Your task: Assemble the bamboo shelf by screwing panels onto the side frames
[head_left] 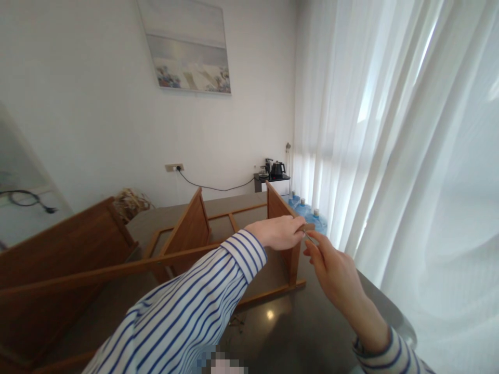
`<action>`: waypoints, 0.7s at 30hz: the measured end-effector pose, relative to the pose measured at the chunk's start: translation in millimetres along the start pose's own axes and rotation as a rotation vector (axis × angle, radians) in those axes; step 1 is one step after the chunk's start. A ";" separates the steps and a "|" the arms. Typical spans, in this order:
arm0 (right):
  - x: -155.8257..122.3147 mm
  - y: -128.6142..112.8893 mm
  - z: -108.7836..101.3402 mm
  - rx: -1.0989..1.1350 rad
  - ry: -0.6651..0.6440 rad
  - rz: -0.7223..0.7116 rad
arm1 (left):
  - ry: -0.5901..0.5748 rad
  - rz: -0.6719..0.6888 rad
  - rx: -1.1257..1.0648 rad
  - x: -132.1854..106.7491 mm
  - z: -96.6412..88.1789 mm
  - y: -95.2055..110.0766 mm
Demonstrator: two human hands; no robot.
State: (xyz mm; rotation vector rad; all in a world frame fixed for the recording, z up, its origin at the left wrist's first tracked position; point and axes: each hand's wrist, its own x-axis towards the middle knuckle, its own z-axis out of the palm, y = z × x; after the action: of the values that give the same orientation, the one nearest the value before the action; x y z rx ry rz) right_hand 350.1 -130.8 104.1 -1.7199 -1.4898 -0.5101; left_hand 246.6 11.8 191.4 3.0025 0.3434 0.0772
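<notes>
A brown wooden shelf unit lies on its side on the grey table, with its long rail [113, 272] running from the left toward my hands. My left hand [277, 232] is closed round the rail's right end, near the top of the upright end board [277, 202]. Just past its fingers the rail's tip [309, 227] shows. My right hand [333, 267] pinches a thin metal rod [310, 238], which looks like a hex key, at that tip. Where the rod meets the wood is too small to make out.
Small metal pieces [236, 323] lie on the table [280, 332] below my left arm. More shelf boards [62, 244] stand at the left. Behind the table are blue water bottles [317, 221], a black kettle [278, 169] and a cable [218, 188]. White curtains [343, 104] hang at the right.
</notes>
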 end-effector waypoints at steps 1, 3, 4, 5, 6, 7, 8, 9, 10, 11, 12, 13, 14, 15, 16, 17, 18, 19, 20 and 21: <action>0.0 1.6 -0.4 0.028 -0.015 -0.021 | 0.000 -0.003 0.002 -0.2 -0.3 0.0; 0.4 5.3 -1.6 0.071 -0.042 -0.058 | 0.000 -0.005 0.002 -0.4 -0.6 0.0; 0.9 7.2 -2.6 0.086 -0.054 -0.073 | 0.001 -0.004 0.001 -0.4 -0.5 -0.2; 1.4 8.9 -3.9 0.100 -0.067 -0.086 | 0.002 -0.002 -0.001 -0.2 -0.3 -0.6; 2.1 10.4 -5.8 0.112 -0.083 -0.101 | 0.003 -0.001 -0.003 0.1 0.1 -1.0; 2.8 11.7 -8.2 0.125 -0.101 -0.118 | 0.004 0.001 -0.003 0.6 0.7 -1.5; 3.6 12.8 -11.0 0.140 -0.126 -0.139 | 0.005 0.003 -0.003 1.1 1.3 -2.0; 4.4 13.9 -14.2 0.152 -0.159 -0.160 | 0.007 0.002 -0.002 1.6 2.0 -2.5; 5.3 15.1 -17.5 0.162 -0.198 -0.181 | 0.007 0.001 -0.001 2.2 2.6 -2.9; 6.3 16.4 -20.8 0.169 -0.240 -0.199 | 0.006 0.000 -0.001 2.7 3.2 -3.3; 7.3 17.8 -24.0 0.174 -0.280 -0.216 | 0.006 -0.001 0.001 3.1 3.7 -3.6; 8.4 19.5 -26.8 0.179 -0.316 -0.232 | 0.007 -0.002 0.002 3.5 4.1 -3.9; 9.7 21.3 -29.2 0.184 -0.347 -0.246 | 0.011 -0.002 0.004 3.7 4.4 -4.1; 11.0 23.1 -31.4 0.190 -0.369 -0.256 | 0.015 0.000 0.004 3.9 4.6 -4.3; 12.5 24.9 -33.3 0.197 -0.386 -0.266 | 0.019 0.002 0.004 4.0 4.7 -4.4; 14.1 26.4 -35.1 0.204 -0.397 -0.273 | 0.020 0.003 0.002 4.0 4.6 -4.5; 15.7 27.8 -36.8 0.209 -0.406 -0.280 | 0.020 0.002 -0.001 4.0 4.5 -4.6; 17.4 29.1 -38.5 0.210 -0.413 -0.291 | 0.016 0.002 -0.004 3.9 4.2 -4.6; 19.0 30.4 -40.1 0.209 -0.415 -0.307 | 0.012 0.001 -0.007 3.7 3.9 -4.5; 20.5 31.7 -41.5 0.207 -0.413 -0.327 | 0.009 0.000 -0.009 3.5 3.6 -4.3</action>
State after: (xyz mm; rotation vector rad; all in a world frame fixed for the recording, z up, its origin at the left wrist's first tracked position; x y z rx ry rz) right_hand 393.0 -149.8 135.0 -1.4825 -2.0591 -0.1559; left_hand 249.3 16.3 187.4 2.9939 0.3422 0.0919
